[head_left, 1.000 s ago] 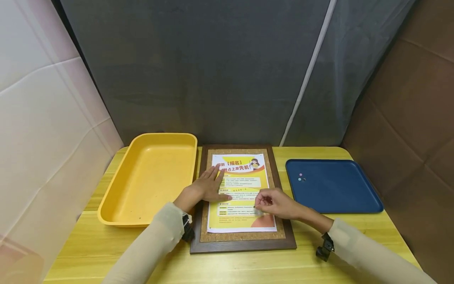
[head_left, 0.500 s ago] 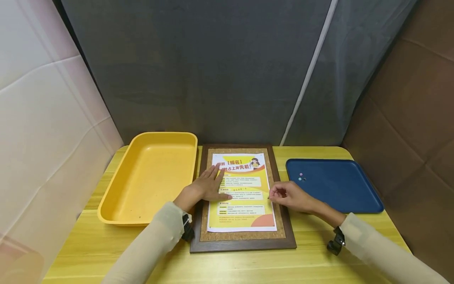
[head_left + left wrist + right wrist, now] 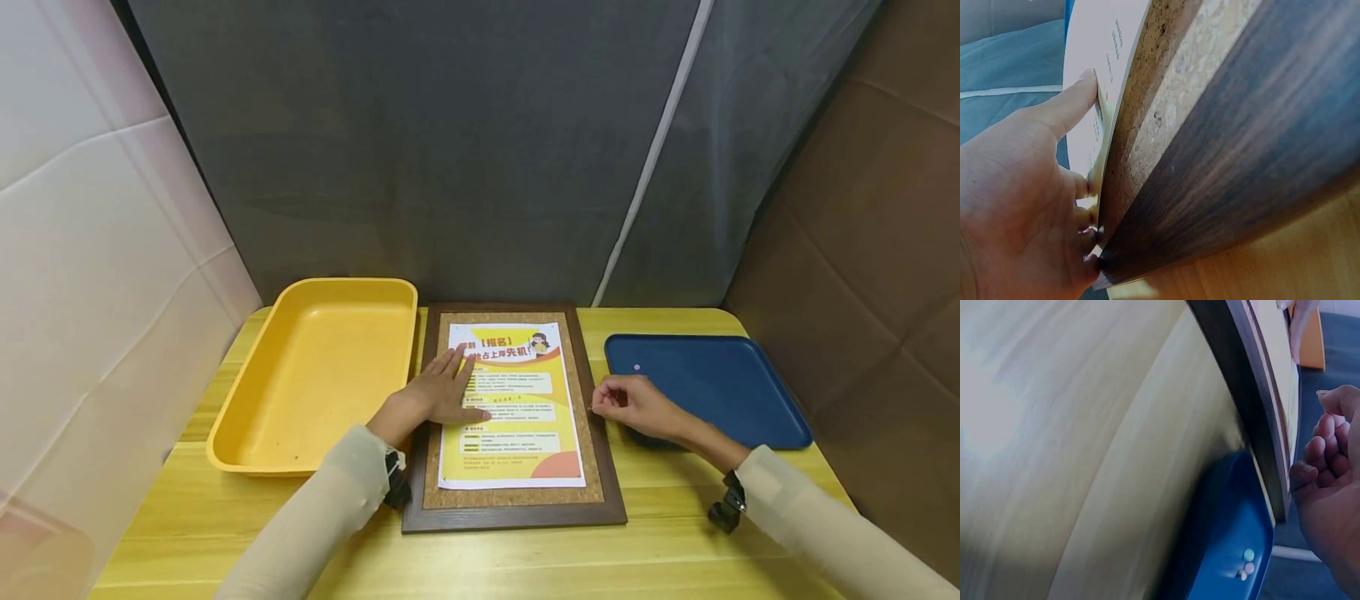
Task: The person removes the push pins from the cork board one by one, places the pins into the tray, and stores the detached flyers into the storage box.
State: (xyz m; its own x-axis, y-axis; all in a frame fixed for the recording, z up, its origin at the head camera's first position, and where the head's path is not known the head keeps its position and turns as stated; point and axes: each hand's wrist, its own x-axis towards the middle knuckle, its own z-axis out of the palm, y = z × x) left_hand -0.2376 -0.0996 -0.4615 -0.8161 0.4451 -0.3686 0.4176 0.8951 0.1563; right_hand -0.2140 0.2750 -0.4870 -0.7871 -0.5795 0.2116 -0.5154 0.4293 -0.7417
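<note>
My left hand (image 3: 442, 392) lies spread on a printed yellow and white poster (image 3: 517, 458), its thumb stretched across the sheet. The poster lies on a corkboard (image 3: 510, 500) with a dark wooden frame. Over the frame's right side, my right hand (image 3: 633, 407) has thumb and forefinger pinched on a tiny object, apparently a pushpin (image 3: 591, 408); its details are too small to make out. In the right wrist view the other fingers curl toward the palm. Small pushpins (image 3: 1249, 567), pink, teal and pale, lie in a blue tray (image 3: 720, 392).
A deep yellow tray (image 3: 315, 375) stands to the left of the corkboard. Everything rests on a light wooden table (image 3: 525, 567). A dark grey curtain (image 3: 420, 150) hangs behind, with a pale sheet (image 3: 97, 250) at the left and a brown one (image 3: 870, 233) at the right.
My right hand has lifted off the poster's lower right part and moved right, over the frame toward the blue tray, still pinching. The left hand has stayed in place.
</note>
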